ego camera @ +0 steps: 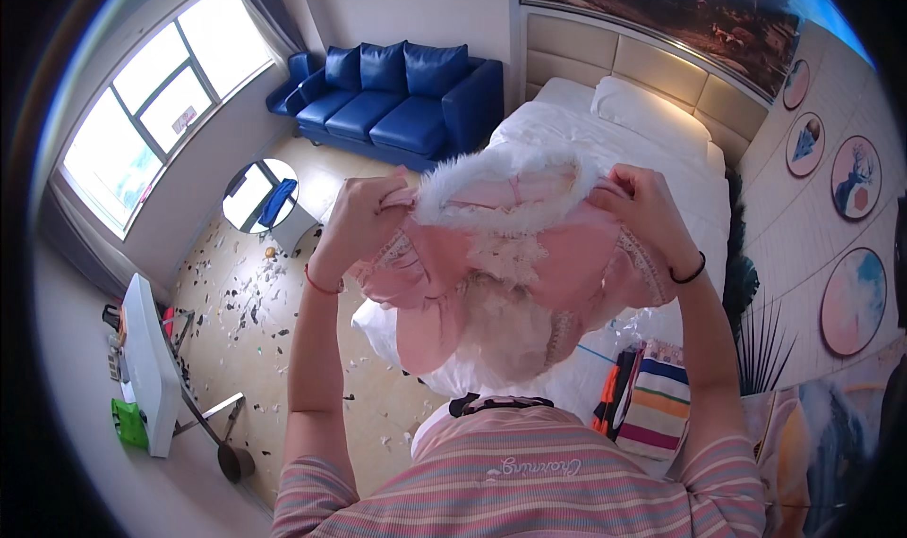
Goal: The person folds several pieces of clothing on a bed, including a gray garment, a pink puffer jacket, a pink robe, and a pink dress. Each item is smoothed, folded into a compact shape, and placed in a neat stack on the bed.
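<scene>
A pink garment (567, 254) with a white fluffy collar (453, 191) and cream lace trim hangs spread out before me. My left hand (358, 215) pinches it at one shoulder, beside the collar. On the other side of the collar, my right hand (641, 201) grips the opposite shoulder. The lower part of the garment drops towards the bed, and a pale sheer panel (506, 325) shows at its middle. Behind the garment lies a bed (553, 130) with white bedding, partly hidden by it.
Folded striped cloth (652, 403) lies on the bed's near right. A blue sofa (382, 106) stands at the back. Left are a round mirror-topped table (248, 194) with blue cloth and a white table (152, 375). Scraps litter the floor (283, 283). Plants (740, 283) line the right side.
</scene>
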